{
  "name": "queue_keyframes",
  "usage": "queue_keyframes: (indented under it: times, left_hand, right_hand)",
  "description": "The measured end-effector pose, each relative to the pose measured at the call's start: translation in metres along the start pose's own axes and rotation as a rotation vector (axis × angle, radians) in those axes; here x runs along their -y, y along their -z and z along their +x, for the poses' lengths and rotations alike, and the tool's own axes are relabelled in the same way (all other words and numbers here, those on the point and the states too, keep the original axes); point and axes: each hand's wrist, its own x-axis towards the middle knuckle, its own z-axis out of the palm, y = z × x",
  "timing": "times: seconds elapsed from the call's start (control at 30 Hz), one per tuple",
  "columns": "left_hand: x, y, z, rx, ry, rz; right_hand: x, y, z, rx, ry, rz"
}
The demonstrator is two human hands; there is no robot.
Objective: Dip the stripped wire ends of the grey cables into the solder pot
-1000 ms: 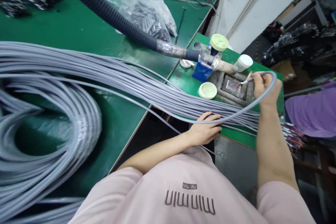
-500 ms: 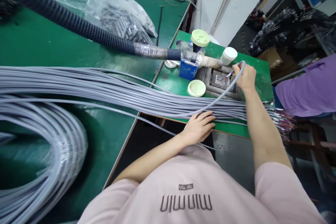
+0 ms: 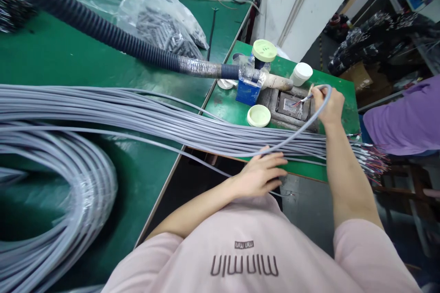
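Note:
Pinched in my right hand (image 3: 330, 103) is the end of a grey cable (image 3: 304, 127), which loops over the fingers and bends back to the left. Its thin stripped wires point at the silvery surface of a small solder pot (image 3: 290, 105); whether they touch it I cannot tell. My left hand (image 3: 263, 174), fingers spread, lies at the near edge of a thick bundle of grey cables (image 3: 206, 130). Its fingertips are beside the looped cable. At the bundle's right end, many stripped coloured wire ends (image 3: 373, 160) fan out past the table.
A ribbed black hose (image 3: 134, 48) ends above the pot by a blue box (image 3: 247, 93). Around it stand a yellow-lidded jar (image 3: 264, 50), a white tub (image 3: 301, 73) and a shallow yellow lid (image 3: 259, 116). Coiled cable (image 3: 92, 197) lies left; a person's purple sleeve (image 3: 402, 116) is right.
My right hand has shifted slightly right, drawing the wire tips back a little over the pot. My left hand has moved slightly down from the bundle, its fingers spreading wider.

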Motion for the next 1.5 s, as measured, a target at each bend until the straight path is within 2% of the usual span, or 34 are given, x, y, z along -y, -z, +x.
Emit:
queue_keyframes:
  times: [0.03,0.1,0.13,0.17,0.2,0.3,0.33,0.37,0.43,0.57,0.7,1.5]
  left_hand:
    - [-0.013,0.009,-0.001,0.125,-0.038,-0.205]
    - [-0.035,0.024,-0.003,0.459,-0.084,-0.629]
    - [-0.042,0.029,-0.003,0.560,-0.059,-0.796]
    - [-0.046,0.032,-0.002,0.585,-0.001,-0.930]
    - [-0.047,0.032,0.000,0.517,0.085,-1.028]
    - [-0.032,0.020,0.013,0.030,0.354,-1.159]
    - [-0.024,0.013,0.020,-0.099,0.413,-1.169]
    - [-0.018,0.007,0.026,-0.182,0.450,-1.180]
    - [-0.010,-0.003,0.036,-0.256,0.474,-1.215]
    - [-0.016,-0.009,0.044,-0.270,0.453,-1.228]
    - [-0.025,-0.009,0.041,-0.269,0.466,-1.134]
    - [-0.015,-0.020,0.031,-0.224,0.390,-1.012]
  right_hand:
    - [0.005,0.012,-0.009,-0.016,0.017,0.037]
    - [0.017,0.037,-0.033,-0.041,0.074,0.129]
    - [0.023,0.049,-0.047,-0.049,0.108,0.181]
    - [0.029,0.059,-0.063,-0.058,0.149,0.234]
    - [0.034,0.068,-0.079,-0.053,0.212,0.293]
    - [0.043,0.082,-0.127,-0.002,0.372,0.430]
    - [0.045,0.082,-0.142,-0.006,0.413,0.455]
    - [0.046,0.082,-0.155,-0.004,0.448,0.466]
    - [0.048,0.079,-0.178,0.023,0.516,0.467]
    - [0.049,0.074,-0.208,0.093,0.590,0.449]
    - [0.048,0.073,-0.221,0.091,0.586,0.436]
    - [0.051,0.069,-0.232,0.122,0.582,0.432]
